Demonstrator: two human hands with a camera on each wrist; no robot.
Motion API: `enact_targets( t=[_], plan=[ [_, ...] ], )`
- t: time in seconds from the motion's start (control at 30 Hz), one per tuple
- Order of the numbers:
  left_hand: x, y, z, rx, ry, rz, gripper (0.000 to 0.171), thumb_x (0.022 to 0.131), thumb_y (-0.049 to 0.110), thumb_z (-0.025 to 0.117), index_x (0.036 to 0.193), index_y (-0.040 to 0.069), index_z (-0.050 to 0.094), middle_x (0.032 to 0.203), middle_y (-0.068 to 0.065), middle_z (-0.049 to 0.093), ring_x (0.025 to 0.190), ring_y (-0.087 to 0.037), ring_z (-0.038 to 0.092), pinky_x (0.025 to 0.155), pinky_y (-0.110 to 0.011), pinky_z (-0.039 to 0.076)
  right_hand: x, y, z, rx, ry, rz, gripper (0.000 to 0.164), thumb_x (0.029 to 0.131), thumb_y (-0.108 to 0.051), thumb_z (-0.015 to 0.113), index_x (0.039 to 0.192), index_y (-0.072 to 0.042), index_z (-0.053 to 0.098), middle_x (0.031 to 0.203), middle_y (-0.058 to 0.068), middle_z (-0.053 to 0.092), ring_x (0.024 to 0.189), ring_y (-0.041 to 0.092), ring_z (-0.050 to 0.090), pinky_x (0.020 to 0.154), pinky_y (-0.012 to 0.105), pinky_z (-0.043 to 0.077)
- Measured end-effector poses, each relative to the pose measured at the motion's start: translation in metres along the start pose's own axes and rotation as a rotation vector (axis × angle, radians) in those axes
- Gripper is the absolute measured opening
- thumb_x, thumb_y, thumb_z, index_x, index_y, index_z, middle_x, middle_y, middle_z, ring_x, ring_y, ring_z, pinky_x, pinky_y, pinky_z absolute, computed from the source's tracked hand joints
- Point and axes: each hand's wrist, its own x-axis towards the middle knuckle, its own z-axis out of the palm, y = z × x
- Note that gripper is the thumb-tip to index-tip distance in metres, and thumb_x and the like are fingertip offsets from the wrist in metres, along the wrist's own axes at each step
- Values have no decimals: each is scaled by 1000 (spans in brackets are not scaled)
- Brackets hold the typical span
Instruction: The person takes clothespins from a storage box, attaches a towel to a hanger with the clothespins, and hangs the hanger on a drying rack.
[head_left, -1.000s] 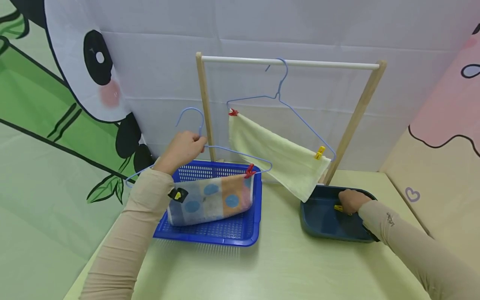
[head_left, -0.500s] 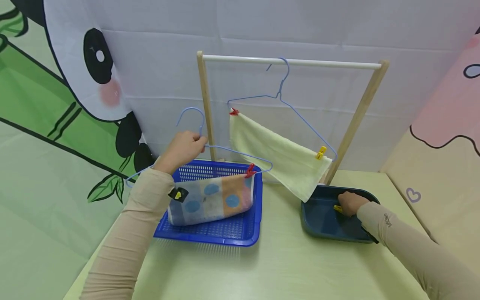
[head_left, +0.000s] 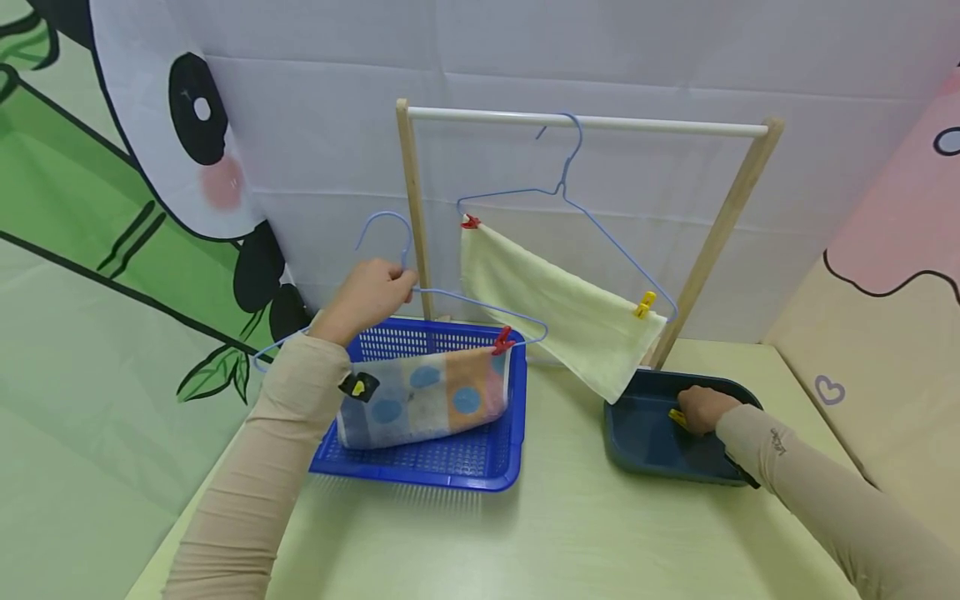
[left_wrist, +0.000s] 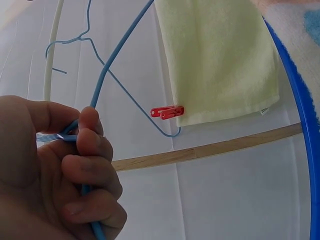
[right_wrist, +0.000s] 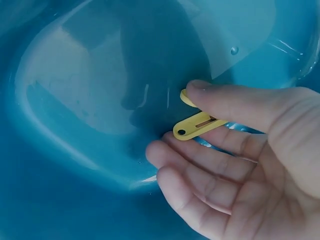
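Note:
At the neck of a blue wire hanger [head_left: 480, 300], my left hand [head_left: 367, 302] grips the wire with curled fingers, above the blue basket [head_left: 420, 479]. A red clothespin [head_left: 502, 341] fastens a patterned towel [head_left: 427, 398] to the hanger's right end; the forearm hides part of its left side. My right hand [head_left: 703, 409] is inside a dark tray [head_left: 660, 468]. Between thumb and fingers it pinches a yellow clothespin [right_wrist: 197, 125], as the right wrist view shows. The fingers of the left hand [left_wrist: 82, 165] wrap the wire in the left wrist view.
Behind stands a wooden rack [head_left: 708, 242] with a white rod [head_left: 480, 117]. From it hangs another blue hanger [head_left: 607, 237] carrying a pale yellow towel [head_left: 555, 308], held by a red clip [head_left: 470, 222] and a yellow clip [head_left: 644, 305]. Printed cloth walls surround the table [head_left: 570, 533].

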Motion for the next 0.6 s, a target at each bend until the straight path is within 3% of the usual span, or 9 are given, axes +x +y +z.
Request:
enact_targets(
  t=[0.6],
  plan=[
    [-1, 7, -6, 4, 47, 16, 44, 97, 28, 38, 71, 5, 64, 57, -3, 45, 51, -18, 37, 52, -32, 33, -7, -3, -3, 7, -10, 6, 12, 83, 7, 55, 79, -5, 54, 71, 6, 50, 60, 19, 46, 57, 32, 38]
  ],
)
